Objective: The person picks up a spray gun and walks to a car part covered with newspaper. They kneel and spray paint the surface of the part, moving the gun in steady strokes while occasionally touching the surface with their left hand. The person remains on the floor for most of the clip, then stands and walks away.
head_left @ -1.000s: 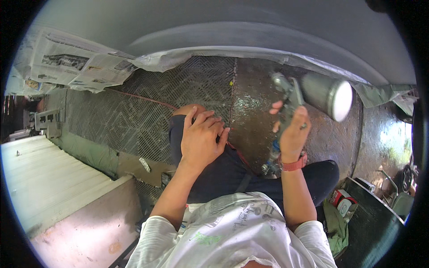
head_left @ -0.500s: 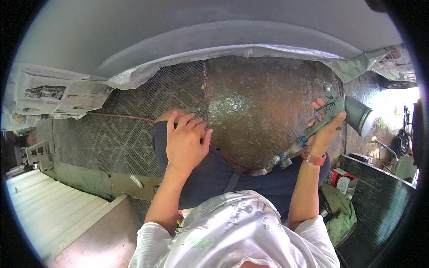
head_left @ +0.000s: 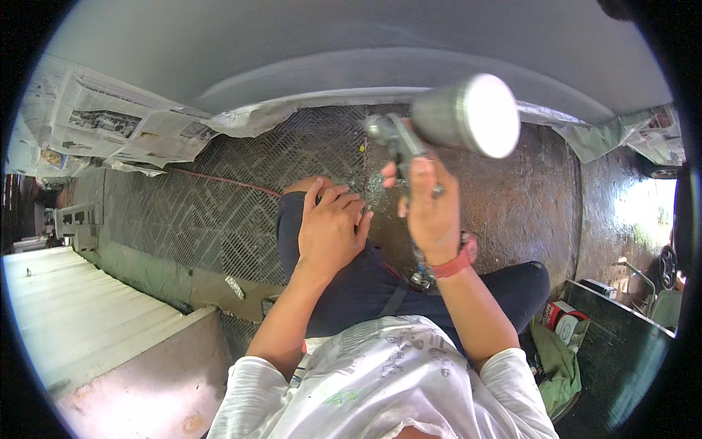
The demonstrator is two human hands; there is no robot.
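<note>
My right hand [head_left: 431, 201] is wrapped round the handle of a metal spray gun [head_left: 401, 143], held up in front of the grey panel. On top of the gun sits a silver paint cup [head_left: 446, 117], its pale round lid tilted toward me and slightly blurred. The gun's nozzle end points left and away from me. Below my wrist, part of a hose fitting [head_left: 420, 280] shows. My left hand [head_left: 333, 227] rests on my bent left knee, its fingers spread and holding nothing.
A smooth grey body panel [head_left: 329, 44] arches across the far side, edged by masking newspaper [head_left: 124, 121]. A red hose [head_left: 227, 183] crosses the patterned mat. At right stand a black board [head_left: 621, 344], a red can [head_left: 559, 318] and a green cloth [head_left: 556, 366]; a ribbed white panel [head_left: 88, 314] lies left.
My right hand has carried the spray gun left and up toward the grey panel, tipping the cup's lid toward me. My left hand stays on the knee while the whole view shifts slightly.
</note>
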